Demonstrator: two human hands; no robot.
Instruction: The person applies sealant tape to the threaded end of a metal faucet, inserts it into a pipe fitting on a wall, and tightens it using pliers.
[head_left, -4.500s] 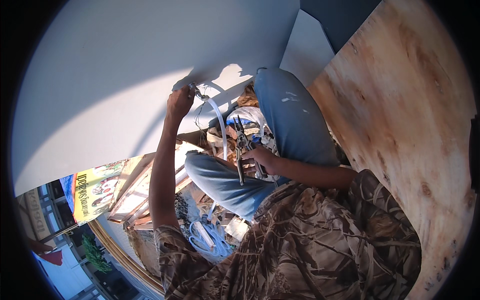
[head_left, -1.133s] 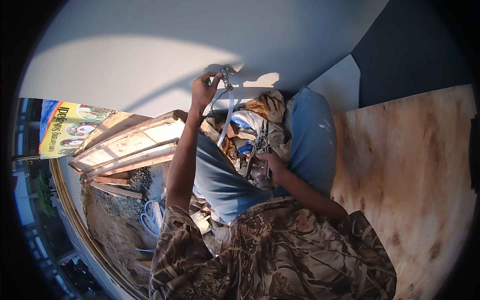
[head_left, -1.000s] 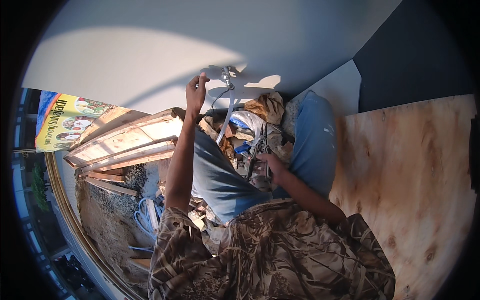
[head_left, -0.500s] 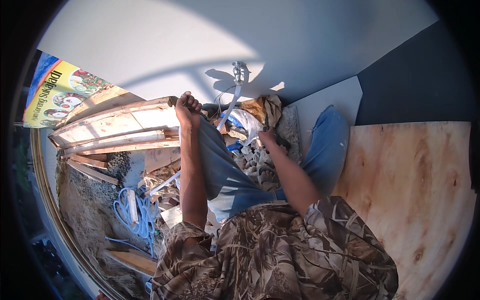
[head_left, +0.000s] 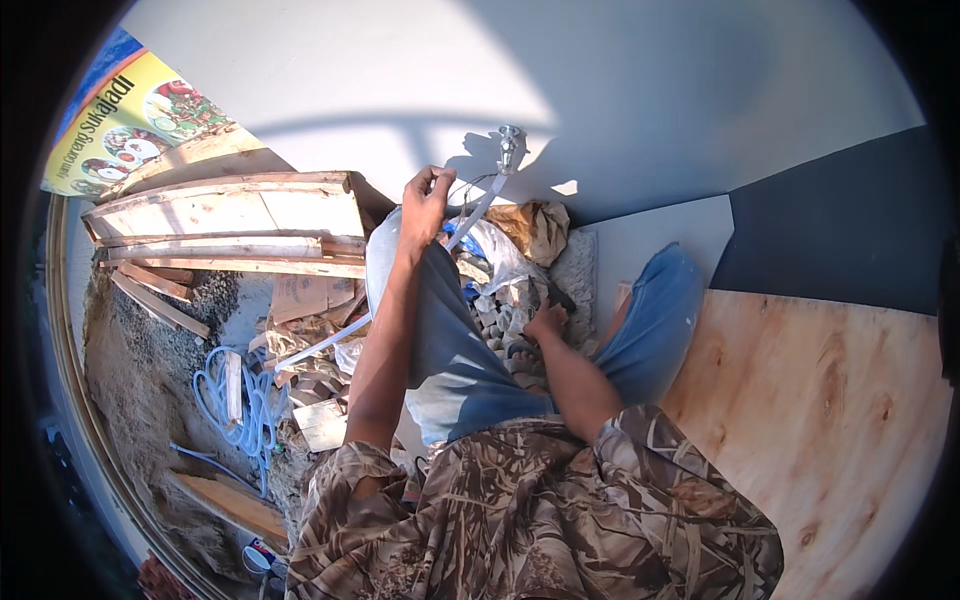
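Note:
A metal tap (head_left: 507, 150) juts from the pale wall (head_left: 350, 80), with a clear hose (head_left: 475, 216) running down from it and thin wire beside it. My left hand (head_left: 428, 200) is raised left of the hose, below and left of the tap, thumb and fingertips pinched; whatever they hold is too small to make out. My right hand (head_left: 543, 322) is lower, over rubble (head_left: 490, 312) between my jean-clad legs, fingers curled at a dark object (head_left: 558, 298) that I cannot make out clearly.
A plywood sheet (head_left: 800, 420) lies right, below a dark grey panel (head_left: 830, 220). Timber boards (head_left: 220, 210), a yellow banner (head_left: 130, 130), a coiled blue hose (head_left: 235, 420) and sand with gravel (head_left: 140, 380) are on the left. Crumpled brown paper (head_left: 530, 225) sits below the tap.
My left hand has left the tap, dropped, then risen slightly. My right hand has moved forward into the rubble, and the pliers it held are no longer clearly visible. The view has shifted.

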